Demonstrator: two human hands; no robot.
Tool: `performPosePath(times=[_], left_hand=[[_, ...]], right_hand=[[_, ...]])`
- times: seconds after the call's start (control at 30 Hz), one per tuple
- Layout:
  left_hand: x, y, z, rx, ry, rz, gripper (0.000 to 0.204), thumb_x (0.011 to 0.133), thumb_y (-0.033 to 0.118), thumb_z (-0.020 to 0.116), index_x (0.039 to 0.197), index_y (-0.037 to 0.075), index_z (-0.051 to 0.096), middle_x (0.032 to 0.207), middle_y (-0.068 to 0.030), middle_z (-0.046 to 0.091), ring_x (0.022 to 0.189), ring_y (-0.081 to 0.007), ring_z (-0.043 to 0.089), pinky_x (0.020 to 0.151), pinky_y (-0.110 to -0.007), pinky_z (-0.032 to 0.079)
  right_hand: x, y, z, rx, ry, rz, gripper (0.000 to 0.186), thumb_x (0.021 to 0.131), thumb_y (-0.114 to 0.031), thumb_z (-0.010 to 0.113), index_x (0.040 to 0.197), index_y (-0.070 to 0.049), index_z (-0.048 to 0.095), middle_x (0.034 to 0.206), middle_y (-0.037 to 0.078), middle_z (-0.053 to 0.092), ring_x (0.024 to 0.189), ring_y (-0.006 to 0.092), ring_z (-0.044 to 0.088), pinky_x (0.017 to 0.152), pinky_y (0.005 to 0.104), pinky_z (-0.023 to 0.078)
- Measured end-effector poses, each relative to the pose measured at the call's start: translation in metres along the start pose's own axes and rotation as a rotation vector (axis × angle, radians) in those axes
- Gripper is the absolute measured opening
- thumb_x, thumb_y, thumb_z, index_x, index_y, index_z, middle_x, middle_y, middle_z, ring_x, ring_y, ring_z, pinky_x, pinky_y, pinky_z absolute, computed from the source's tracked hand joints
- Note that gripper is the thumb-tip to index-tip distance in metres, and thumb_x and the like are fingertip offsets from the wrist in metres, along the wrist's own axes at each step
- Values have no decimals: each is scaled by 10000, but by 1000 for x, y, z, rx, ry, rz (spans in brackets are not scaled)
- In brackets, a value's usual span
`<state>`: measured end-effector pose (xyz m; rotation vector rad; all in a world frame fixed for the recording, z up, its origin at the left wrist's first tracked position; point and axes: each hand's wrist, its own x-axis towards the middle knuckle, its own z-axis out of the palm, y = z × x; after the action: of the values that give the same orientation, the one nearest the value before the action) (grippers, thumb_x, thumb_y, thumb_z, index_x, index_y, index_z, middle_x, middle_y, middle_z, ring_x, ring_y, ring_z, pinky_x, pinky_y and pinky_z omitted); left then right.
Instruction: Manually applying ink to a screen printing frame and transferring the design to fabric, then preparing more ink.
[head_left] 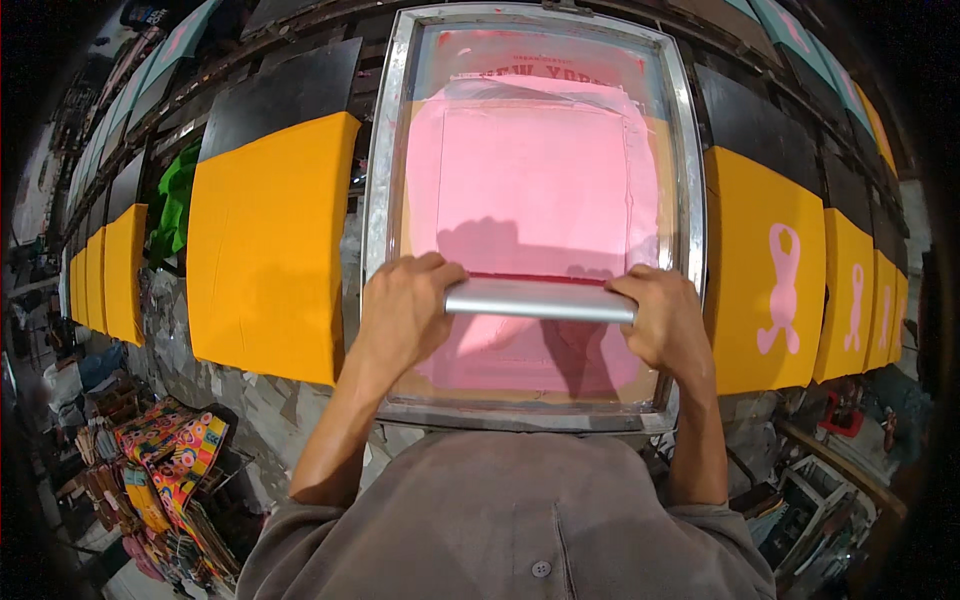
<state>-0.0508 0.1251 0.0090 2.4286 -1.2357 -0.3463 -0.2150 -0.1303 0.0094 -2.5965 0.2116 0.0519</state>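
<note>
A metal-framed printing screen (385,150) lies flat on the long table, its mesh coated in pink ink. Across its lower half rests a squeegee with a silver metal handle (540,299). My left hand (402,305) grips the handle's left end and my right hand (668,318) grips its right end. A thin line of darker red ink shows just above the blade. Yellow fabric lies under the screen, seen at its edges.
Plain yellow fabric pieces (268,240) lie on boards to the left. To the right, yellow pieces carry a pink ribbon-shaped print (780,290). A green cloth (175,200) sits at the far left. Colourful folded cloth (170,470) is stacked below left of the table.
</note>
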Motion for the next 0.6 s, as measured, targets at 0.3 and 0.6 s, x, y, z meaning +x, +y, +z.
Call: performPosePath(times=[0.3,0.6], left_hand=[[-85,40,2,-43,-106,-74,425,574,-27,727,987,74,709,941,-98,684,861,-335,647,789,-409,512],[-33,15,-11,14,-51,24,242,666,41,753,900,104,755,877,-77,734,780,-313,690,755,-433,521]], right_hand=[[-78,-43,11,-76,-86,63,355,583,46,689,929,-33,712,866,128,669,812,366,632,755,430,494],[-34,-9,-25,-96,-165,-35,246,678,-56,639,912,-69,712,785,163,671,770,374,663,718,488,539]])
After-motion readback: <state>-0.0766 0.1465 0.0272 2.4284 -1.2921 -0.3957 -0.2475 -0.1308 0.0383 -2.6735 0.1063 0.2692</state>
